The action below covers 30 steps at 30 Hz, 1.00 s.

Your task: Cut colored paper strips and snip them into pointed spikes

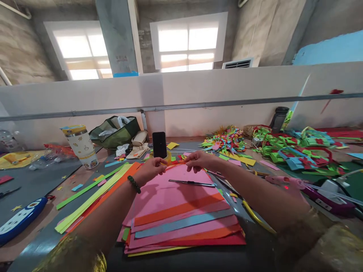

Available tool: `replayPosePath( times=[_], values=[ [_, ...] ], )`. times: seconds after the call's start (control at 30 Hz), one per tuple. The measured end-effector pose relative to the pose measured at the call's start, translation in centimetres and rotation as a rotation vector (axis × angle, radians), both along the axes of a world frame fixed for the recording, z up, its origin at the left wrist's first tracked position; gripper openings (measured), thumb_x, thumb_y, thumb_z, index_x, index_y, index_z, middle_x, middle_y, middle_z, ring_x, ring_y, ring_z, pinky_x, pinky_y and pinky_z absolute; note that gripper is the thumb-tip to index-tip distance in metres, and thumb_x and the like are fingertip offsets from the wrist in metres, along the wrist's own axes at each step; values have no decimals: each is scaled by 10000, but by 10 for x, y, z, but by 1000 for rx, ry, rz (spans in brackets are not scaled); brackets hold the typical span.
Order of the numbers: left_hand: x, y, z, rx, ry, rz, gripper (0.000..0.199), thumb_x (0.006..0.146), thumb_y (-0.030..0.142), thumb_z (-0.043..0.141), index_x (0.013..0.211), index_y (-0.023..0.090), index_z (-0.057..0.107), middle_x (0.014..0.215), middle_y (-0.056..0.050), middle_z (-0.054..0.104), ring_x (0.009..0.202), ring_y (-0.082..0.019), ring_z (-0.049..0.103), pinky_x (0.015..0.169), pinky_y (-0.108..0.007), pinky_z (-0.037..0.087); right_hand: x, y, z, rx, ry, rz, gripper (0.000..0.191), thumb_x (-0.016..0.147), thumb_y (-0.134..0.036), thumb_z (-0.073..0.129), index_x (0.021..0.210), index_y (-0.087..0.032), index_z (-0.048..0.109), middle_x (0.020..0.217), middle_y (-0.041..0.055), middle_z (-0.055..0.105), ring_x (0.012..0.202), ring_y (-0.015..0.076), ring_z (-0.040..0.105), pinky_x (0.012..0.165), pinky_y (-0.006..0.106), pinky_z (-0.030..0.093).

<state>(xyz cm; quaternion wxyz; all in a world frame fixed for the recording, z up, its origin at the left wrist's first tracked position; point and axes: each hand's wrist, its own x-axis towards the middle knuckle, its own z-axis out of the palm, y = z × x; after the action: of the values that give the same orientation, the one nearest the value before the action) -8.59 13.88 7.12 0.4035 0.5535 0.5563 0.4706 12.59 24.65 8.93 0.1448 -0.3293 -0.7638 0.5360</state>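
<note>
My left hand [151, 169], with a dark beaded bracelet on the wrist, is closed in a pinch at the far end of a stack of coloured sheets [170, 198]. My right hand [199, 161] pinches too, a short way to the right. Between the fingertips of both hands stretches a thin orange strip [177, 163], held just above the top pink sheet. A slim dark craft knife or pen [193, 183] lies across that sheet, below my right hand. Orange, pink, blue and red layers show at the stack's near edge.
Long coloured strips [96, 194] lie left of the stack, near a tumbler [81, 145]. A phone [159, 144] stands upright behind my hands. Right are scissors with yellow handles [256, 215], a pink glue gun [286, 183], a paper-scrap pile [225, 139] and woven paper pieces [306, 149].
</note>
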Motion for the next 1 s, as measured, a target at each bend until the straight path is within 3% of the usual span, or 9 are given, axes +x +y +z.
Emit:
replayPosePath(
  times=[0.1,0.17,0.3,0.43,0.6,0.83,1.0],
  values=[
    [0,16,-10,-103,-101,-77,251,592,291,768,719,118,638,544,-2,584,490,-90,495,452,-207,283,2,12,-11,-21,26,-86,213,616,-287,761,614,-122,626,549,32,670,408,92,554,411,190,360],
    [4,23,-18,-166,-191,-155,306,555,332,805,682,114,632,586,-29,613,526,-104,545,478,-210,332,-3,11,-16,-40,94,-153,211,637,-275,745,589,-126,603,540,31,662,421,101,574,415,190,361],
    [19,28,-32,-215,-376,-257,354,565,382,822,729,139,624,726,-44,651,625,-104,590,585,-219,422,-24,-3,-26,-110,338,-287,113,735,-260,646,729,-162,589,657,9,682,575,102,633,558,201,450],
    [30,23,-39,-245,-463,-282,330,619,378,803,826,167,657,849,-41,670,652,-80,575,612,-199,421,-44,-16,-39,-214,540,-400,59,775,-248,569,790,-199,538,769,27,692,766,146,665,707,266,503],
    [36,18,-43,-267,-490,-249,270,636,362,794,779,159,689,884,-52,682,735,-99,581,606,-181,394,-52,-20,-51,-311,628,-499,73,764,-213,568,822,-216,523,833,39,690,847,179,661,760,306,516],
    [42,18,-46,-309,-525,-223,277,557,307,830,672,156,629,633,17,608,476,-42,432,455,-180,276,-55,-29,-48,-314,658,-535,107,737,-235,558,826,-221,501,950,29,672,964,162,624,841,273,483],
    [39,14,-38,-242,-524,-188,357,603,277,807,923,196,669,824,-8,656,621,-64,511,516,-178,305,-45,-30,-34,-315,531,-471,207,699,-219,538,906,-209,538,904,24,672,858,159,637,762,282,487]
  ],
)
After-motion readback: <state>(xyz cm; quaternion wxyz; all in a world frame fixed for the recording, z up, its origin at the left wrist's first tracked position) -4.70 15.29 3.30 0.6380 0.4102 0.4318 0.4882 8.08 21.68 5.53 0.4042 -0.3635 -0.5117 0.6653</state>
